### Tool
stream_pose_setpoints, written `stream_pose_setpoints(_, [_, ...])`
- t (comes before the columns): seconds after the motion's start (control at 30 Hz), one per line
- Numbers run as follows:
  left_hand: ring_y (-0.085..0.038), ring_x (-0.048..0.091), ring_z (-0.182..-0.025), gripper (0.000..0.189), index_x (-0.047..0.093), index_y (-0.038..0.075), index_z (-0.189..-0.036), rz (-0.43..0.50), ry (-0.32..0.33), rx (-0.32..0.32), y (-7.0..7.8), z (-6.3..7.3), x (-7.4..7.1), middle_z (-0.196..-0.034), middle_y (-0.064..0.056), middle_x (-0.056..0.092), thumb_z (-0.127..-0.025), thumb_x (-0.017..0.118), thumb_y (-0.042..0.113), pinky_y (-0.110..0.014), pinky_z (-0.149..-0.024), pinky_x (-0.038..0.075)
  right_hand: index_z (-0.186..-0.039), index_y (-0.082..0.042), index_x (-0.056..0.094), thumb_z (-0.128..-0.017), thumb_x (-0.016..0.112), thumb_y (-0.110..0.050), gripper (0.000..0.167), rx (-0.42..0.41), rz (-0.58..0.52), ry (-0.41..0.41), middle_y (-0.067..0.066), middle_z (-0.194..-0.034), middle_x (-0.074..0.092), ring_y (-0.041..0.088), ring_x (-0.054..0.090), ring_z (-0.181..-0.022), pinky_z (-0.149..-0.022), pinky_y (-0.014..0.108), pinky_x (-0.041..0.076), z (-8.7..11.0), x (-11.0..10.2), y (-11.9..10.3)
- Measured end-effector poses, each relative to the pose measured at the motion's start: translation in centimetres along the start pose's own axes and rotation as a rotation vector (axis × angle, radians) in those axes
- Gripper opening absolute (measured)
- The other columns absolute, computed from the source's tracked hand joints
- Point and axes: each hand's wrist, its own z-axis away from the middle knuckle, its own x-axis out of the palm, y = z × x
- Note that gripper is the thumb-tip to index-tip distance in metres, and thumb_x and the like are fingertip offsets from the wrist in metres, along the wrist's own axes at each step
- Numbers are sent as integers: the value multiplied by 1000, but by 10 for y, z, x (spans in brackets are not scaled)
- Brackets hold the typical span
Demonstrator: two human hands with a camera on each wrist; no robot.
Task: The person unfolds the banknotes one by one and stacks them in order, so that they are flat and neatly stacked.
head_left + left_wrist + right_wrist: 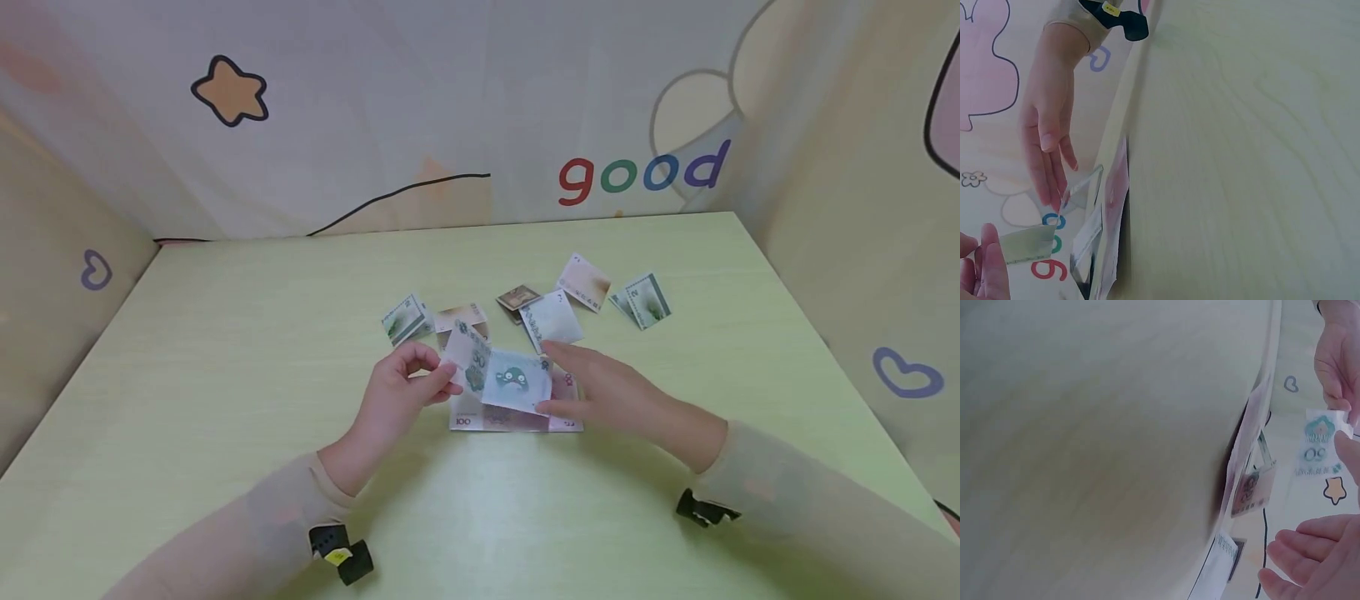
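A green 50 banknote (517, 381), creased into panels, is held above the table with its left end raised. My left hand (393, 396) pinches that end between thumb and fingers, and the right wrist view shows the printed 50 on the note (1319, 447). At the note's right end my right hand (618, 392) has its thumb and fingers spread around the edge; its fingers (1304, 550) look extended. Whether they touch the paper I cannot tell. Beneath lies a pinkish 100 banknote (468, 421) with fold lines, partly covered by the held note.
Folded notes lie behind the hands: a green one (407, 319), a pinkish-brown one (465, 315), a brown one (517, 297), a pale one (551, 318), a pink one (585, 282) and another green one (649, 300). Printed cloth walls (390, 100) border the table (225, 358).
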Motion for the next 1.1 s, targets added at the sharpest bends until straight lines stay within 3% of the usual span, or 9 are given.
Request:
stream_pose_setpoints(0.77, [-16,67,-71,10,51,-2,-91,62,-70,7,4,11,17,-85,-12,58,-88,60,-1,-30,-72,54,-141,5,32,-75,72,-50,95,-116,244,66,20,-143,36,34,36,-130,-103,45,34,-4,8,-4])
stream_pose_setpoints(0.9, [-18,67,-73,10,50,-2,-91,61,-86,1,4,13,17,-87,-12,57,-89,60,0,-30,-72,54,-141,5,32,-78,73,-44,91,-97,259,83,21,-143,36,34,37,-129,-103,46,34,-5,9,-3])
stream_pose_setpoints(1.0, [-24,67,-72,11,51,-2,-94,-5,-98,50,3,13,15,-89,-12,56,-88,60,-1,-27,-70,54,-142,3,31,-78,73,-41,88,-61,248,82,20,-142,37,34,37,-128,-102,46,34,-6,9,-2])
stream_pose_setpoints(1.1, [-25,64,-75,22,53,3,-107,-156,-104,124,1,12,11,-97,-10,57,-87,63,0,-28,-67,52,-143,2,32,-78,75,-39,88,-44,231,82,19,-141,38,34,39,-127,-101,46,36,-6,9,-1])
